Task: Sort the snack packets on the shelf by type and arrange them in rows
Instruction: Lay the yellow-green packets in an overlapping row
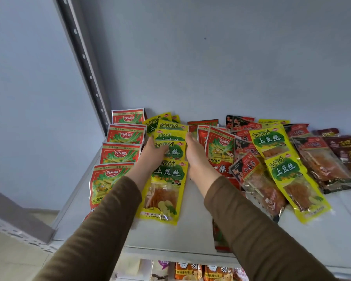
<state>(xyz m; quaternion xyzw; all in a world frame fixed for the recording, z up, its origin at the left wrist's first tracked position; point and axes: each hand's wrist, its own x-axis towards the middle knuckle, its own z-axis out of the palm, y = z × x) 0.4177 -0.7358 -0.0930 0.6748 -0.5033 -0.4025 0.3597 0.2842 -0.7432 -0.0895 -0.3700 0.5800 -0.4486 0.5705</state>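
- Both hands bracket one column of packets: the left hand (154, 154) lies against the left flank of the yellow TuDouSi packets (169, 151), its thumb laid over the face of one of them, while the right hand (197, 157) stands edge-on against the right flank, fingers straight and pressing. Neither hand has lifted anything; I would call it a squeeze to square the column up.
- That column runs from the back wall toward the shelf's front lip, each packet overlapping the one behind, so every green label shows.
- Just left of the yellow column, a row of red packets (121, 153) with green stalks printed on them is already shingled the same way, touching the shelf's perforated upright (85, 59). It looks finished, and likely serves as the straight edge the yellow row is being set against.
- Right of the yellow column things are still mixed: more red packets (219, 147) lean just beside the right hand, and beyond them lie clear-windowed black-and-red packets (249, 171), two stray yellow TuDouSi packets (288, 169) lying askew, and darker brown packets (344, 151) farthest off.
- Those two strays belong in the yellow row, I would guess, so the sort seems roughly a third done.
- White shelf surface (195, 226) shows in front of the hands; a lower shelf holds orange packets (188, 271), partly cut off.
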